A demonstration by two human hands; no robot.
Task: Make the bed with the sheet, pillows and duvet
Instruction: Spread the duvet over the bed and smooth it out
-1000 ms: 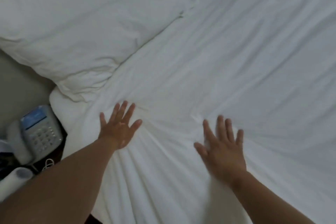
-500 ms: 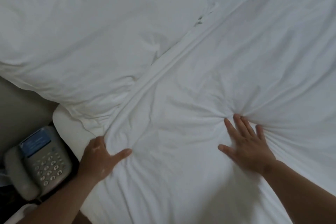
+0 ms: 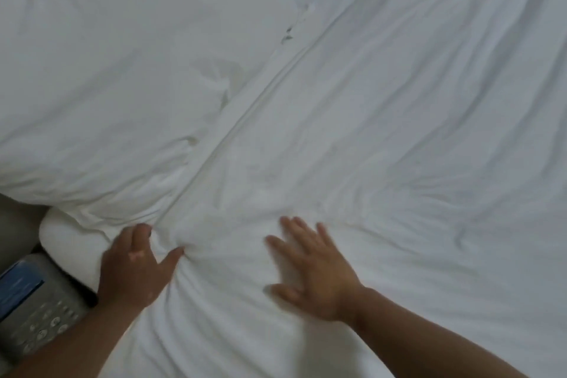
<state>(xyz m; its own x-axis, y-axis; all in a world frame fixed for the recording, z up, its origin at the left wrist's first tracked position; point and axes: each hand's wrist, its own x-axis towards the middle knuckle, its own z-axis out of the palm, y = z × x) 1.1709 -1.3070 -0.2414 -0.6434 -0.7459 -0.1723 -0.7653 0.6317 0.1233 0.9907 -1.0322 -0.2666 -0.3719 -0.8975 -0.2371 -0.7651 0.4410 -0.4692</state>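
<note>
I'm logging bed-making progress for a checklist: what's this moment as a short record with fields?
left hand: grips a bunch of the duvet edge, next to the pillow
right hand: flat on duvet, fingers spread
pillow: at the upper left, meeting the duvet's top edge
duvet: spread out, wrinkled
telephone: beside the bed, lower left

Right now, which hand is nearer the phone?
Left. The left hand grips the duvet edge, right beside the phone; the right hand lies flat on the duvet, farther away.
</note>
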